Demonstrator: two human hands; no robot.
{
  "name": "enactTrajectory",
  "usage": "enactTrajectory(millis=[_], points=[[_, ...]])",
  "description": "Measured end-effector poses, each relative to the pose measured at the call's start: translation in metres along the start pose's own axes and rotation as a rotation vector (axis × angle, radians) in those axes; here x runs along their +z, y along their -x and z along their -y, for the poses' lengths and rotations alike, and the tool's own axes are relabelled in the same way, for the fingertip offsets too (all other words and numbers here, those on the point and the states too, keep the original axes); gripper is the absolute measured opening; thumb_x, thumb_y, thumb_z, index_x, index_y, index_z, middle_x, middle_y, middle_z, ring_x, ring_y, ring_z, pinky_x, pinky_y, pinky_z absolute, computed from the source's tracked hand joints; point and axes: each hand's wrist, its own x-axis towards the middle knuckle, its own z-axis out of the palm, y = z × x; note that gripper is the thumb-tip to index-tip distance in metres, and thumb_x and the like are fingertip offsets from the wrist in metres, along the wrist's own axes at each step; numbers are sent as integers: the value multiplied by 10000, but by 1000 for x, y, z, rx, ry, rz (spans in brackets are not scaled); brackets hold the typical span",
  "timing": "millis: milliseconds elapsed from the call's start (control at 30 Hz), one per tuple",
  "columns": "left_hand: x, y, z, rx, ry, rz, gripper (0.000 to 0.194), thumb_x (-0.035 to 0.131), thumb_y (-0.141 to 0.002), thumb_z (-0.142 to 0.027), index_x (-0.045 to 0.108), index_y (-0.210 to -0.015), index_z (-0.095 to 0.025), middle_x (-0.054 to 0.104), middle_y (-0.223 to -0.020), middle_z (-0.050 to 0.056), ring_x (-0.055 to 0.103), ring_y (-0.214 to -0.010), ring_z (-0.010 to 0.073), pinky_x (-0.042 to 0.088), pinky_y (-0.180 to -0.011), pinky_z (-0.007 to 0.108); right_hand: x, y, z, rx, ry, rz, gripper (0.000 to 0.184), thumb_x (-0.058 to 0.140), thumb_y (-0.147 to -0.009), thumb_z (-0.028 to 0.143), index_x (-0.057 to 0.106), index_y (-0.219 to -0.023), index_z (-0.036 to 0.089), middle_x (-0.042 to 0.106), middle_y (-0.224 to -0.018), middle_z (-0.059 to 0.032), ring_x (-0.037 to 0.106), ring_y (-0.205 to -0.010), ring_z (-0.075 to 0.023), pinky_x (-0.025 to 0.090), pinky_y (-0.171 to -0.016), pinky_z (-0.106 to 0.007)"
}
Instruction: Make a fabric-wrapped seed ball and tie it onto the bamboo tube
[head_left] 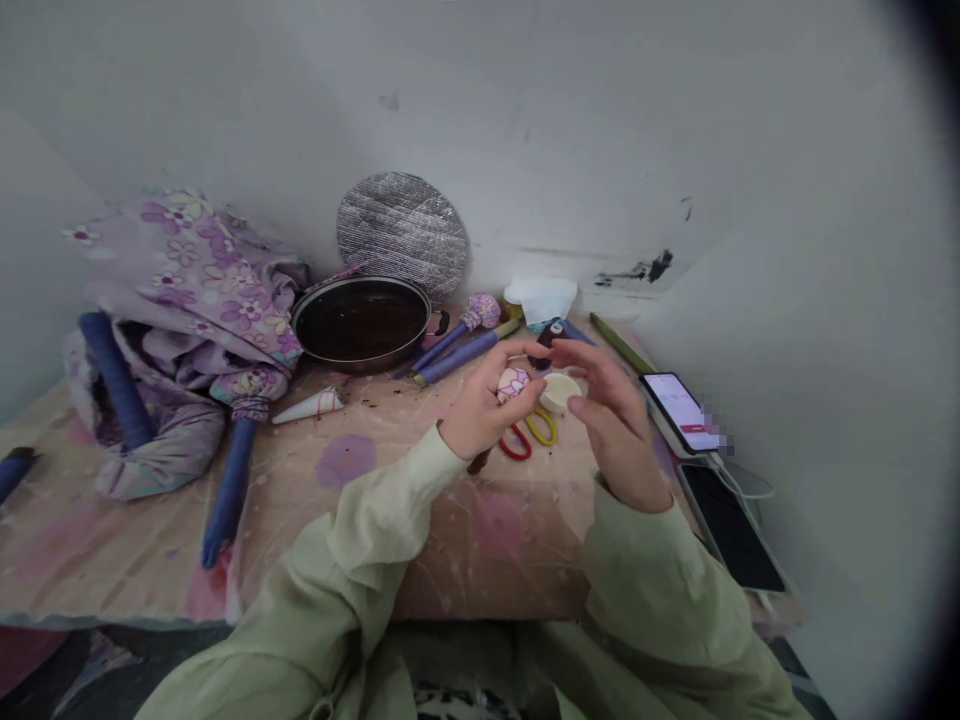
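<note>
My left hand (491,398) is over the table right of the middle, with its index finger and thumb curved apart. Between them shows a small ball with a pink and white pattern (514,383); I cannot tell whether the hand touches it. My right hand (619,425) faces it, thumb and fingers spread. A small round white dish or lid (561,393) with a pale inside sits between the two hands, the thumb tips close to its rim; contact is unclear. Scissors with red and yellow handles (517,443) lie just below. A dark bottle (550,342) stands behind the fingers.
At the left lie bunched floral cloth (202,270) and blue-wrapped sticks (229,490). A dark pan (364,320) stands before a silver foil disc (403,230) leaning on the wall. A white cone (309,405) lies nearby. Two phones, one lit (679,410), line the right edge.
</note>
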Motion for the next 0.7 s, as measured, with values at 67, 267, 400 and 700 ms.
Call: enactTrajectory(millis=[67, 267, 400, 700], points=[[2, 0, -1, -8, 36, -19, 260, 574, -816, -286, 461, -1029, -188, 441, -643, -52, 368, -504, 60, 326, -504, 205, 4, -5, 10, -40, 87, -23, 249, 494, -879, 282, 634, -1085, 281, 577, -1117, -38, 507, -1118, -206, 389, -981, -395], [-1, 3, -4, -33, 27, -79, 332, 637, -765, -287, 441, -1021, -206, 475, -692, -40, 398, -505, 61, 328, -488, 203, 28, -5, 12, -11, 148, -70, 204, 510, -884, 275, 708, -933, 265, 595, -1028, -44, 550, -1015, -200, 427, -936, -420], [-4, 3, -5, -28, -3, -58, 288, 642, -750, -268, 496, -984, -185, 563, -830, 5, 487, -597, 76, 398, -562, 205, 43, 7, -2, 100, -74, -249, 181, 534, -870, 308, 706, -911, 268, 602, -1055, -45, 561, -1045, -201, 441, -957, -426], [-3, 4, -8, -77, 48, 0, 143, 624, -772, -276, 615, -835, -148, 647, -783, 30, 593, -685, 111, 467, -638, 220, 66, 31, -20, 175, -153, -334, 324, 418, -898, 414, 622, -1067, 227, 586, -1157, -108, 507, -1181, -247, 465, -944, -456]])
